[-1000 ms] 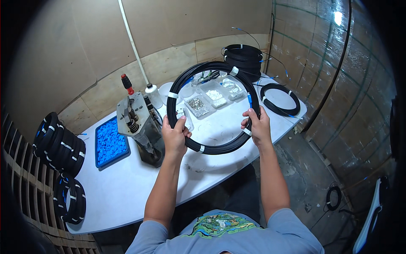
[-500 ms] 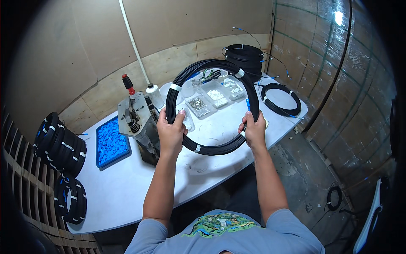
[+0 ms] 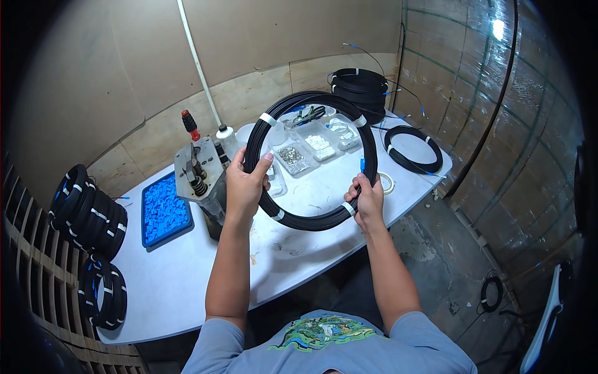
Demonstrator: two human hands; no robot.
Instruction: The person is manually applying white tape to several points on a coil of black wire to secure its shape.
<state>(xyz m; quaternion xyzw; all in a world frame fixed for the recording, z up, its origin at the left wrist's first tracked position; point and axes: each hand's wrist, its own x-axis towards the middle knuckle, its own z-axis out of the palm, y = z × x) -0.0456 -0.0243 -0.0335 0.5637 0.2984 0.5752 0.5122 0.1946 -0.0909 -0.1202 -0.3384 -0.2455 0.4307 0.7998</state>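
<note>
Between my hands I hold up a large coil of black cable point(image 3: 372, 146), bound with several white tape bands and tilted above the table. My left hand point(image 3: 247, 181) grips its left side, thumb on the inner edge. Lower on the right side, my right hand point(image 3: 367, 202) is closed around the coil. Just above that hand, a blue connector point(image 3: 362, 165) sticks up along the coil's inner edge. Through the ring show clear boxes of small metal parts point(image 3: 290, 156) and white parts point(image 3: 319, 146).
A metal hand press point(image 3: 202, 168) stands left of the coil, beside a tray of blue pieces point(image 3: 167, 212). Black coils point(image 3: 93, 215) are stacked at the table's left edge, more point(image 3: 359, 90) at the back right. A single coil point(image 3: 413, 149) and a tape roll point(image 3: 387, 183) lie at right.
The coil has turned clockwise in my hands, its white bands shifting round. My left hand has moved slightly left and up; my right hand has slid a little down and left.
</note>
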